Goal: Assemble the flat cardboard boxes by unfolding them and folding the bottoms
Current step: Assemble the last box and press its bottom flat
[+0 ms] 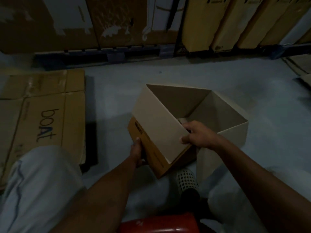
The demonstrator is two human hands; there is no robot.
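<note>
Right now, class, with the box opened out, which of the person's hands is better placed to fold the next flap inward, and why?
Probably the right hand. It already pinches the corner of the pale raised flap at the box opening, so it could push it inward. The left hand grips the brown outer wall, steadying the box.

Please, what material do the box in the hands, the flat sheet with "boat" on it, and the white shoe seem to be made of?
The box looks like corrugated cardboard: matte, brown outside, paler inside, with sharp fold lines.

The flat sheet also appears to be cardboard, matte brown with creases and shiny strips that may be tape.

The white shoe is probably moulded plastic or foam: a regular grid of holes covers it, though the dim light leaves this uncertain.
</note>
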